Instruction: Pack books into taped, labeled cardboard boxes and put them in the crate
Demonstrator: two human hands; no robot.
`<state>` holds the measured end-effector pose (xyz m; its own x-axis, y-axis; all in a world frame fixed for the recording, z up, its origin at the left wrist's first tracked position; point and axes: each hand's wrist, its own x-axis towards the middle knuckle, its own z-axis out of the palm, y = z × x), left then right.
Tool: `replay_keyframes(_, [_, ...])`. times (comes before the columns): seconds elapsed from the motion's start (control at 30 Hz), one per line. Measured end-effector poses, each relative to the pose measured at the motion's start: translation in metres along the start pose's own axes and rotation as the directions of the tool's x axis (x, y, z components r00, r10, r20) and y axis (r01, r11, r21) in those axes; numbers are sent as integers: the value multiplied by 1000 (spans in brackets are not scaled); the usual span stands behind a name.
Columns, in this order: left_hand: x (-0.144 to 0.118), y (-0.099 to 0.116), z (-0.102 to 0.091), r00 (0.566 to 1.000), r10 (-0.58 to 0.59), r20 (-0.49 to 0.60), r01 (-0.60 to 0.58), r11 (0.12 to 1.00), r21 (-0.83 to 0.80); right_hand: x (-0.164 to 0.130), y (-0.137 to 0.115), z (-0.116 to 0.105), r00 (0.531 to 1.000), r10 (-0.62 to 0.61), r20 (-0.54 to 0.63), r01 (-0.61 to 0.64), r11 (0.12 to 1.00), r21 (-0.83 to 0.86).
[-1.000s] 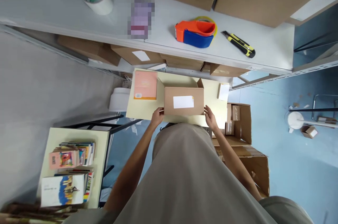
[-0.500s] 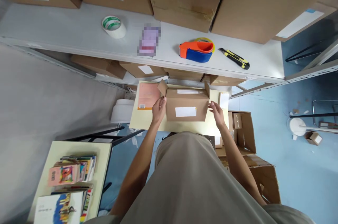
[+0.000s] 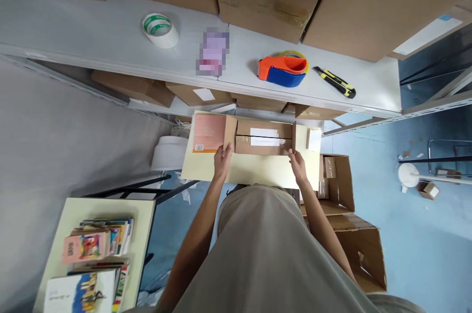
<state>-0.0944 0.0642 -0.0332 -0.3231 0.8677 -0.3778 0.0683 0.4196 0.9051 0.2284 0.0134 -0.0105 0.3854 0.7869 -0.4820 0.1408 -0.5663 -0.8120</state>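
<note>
A small cardboard box lies on the pale yellow tabletop, its two long flaps meeting at a dark seam. A white label spans that seam, and clear tape shows on the box. Its left end flap sticks out, pinched at the near edge by my left hand. At the near right corner, my right hand has its fingers closed on the right end flap. Under the left flap, a pink-orange book is partly covered. White slips lie right of the box.
A grey shelf above the table bears a tape roll, an orange-blue tape dispenser, a yellow-black utility knife and large cartons. Books are stacked on a side table at left. Open cartons stand at right.
The box has tipped so its seamed flap side faces up, where its labelled front showed before. My left hand has moved slightly nearer me; my right hand has closed in on the right flap.
</note>
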Motion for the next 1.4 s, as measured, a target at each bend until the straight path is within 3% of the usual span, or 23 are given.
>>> replay_keyframes(0.17, [13, -18, -6, 992, -106, -66, 100, 990, -98, 14, 20, -6, 996, 68, -54, -65, 996, 56])
replay_keyframes(0.33, [28, -38, -13, 979, -193, -70, 190, 981, -47, 28, 41, -14, 986, 149, -75, -144, 987, 71])
replay_keyframes(0.43, [39, -41, -16, 988, -142, -56, 143, 990, 20, 36, 44, -16, 986, 147, -76, -145, 989, 27])
replay_keyframes(0.57, [58, -30, -20, 998, -59, 2, 58, 982, 181, 45, 34, -15, 958, 172, -231, -182, 983, -21])
replay_keyframes(0.67, [63, -14, -19, 991, 60, 123, -86, 972, 217, 50, 18, -13, 949, 5, -316, -32, 996, -79])
replay_keyframes(0.8, [52, 8, -9, 932, 224, 286, -287, 937, 200, 60, -5, -13, 956, -226, -187, 218, 974, -65])
replay_keyframes(0.97, [30, 24, 0, 951, 195, 240, -231, 964, 133, 81, -21, -21, 974, -222, -43, 221, 975, -38])
replay_keyframes(1.07, [20, 27, -3, 938, 204, 281, -244, 962, 118, 93, -27, -25, 973, -226, 37, 227, 974, -10])
replay_keyframes(1.27, [3, 23, -20, 842, 208, 499, -367, 898, 245, 107, -58, -27, 891, -430, 143, 449, 882, -141])
replay_keyframes(1.4, [-5, 16, -26, 795, 195, 574, -433, 846, 313, 130, -84, -25, 824, -537, 182, 567, 774, -282])
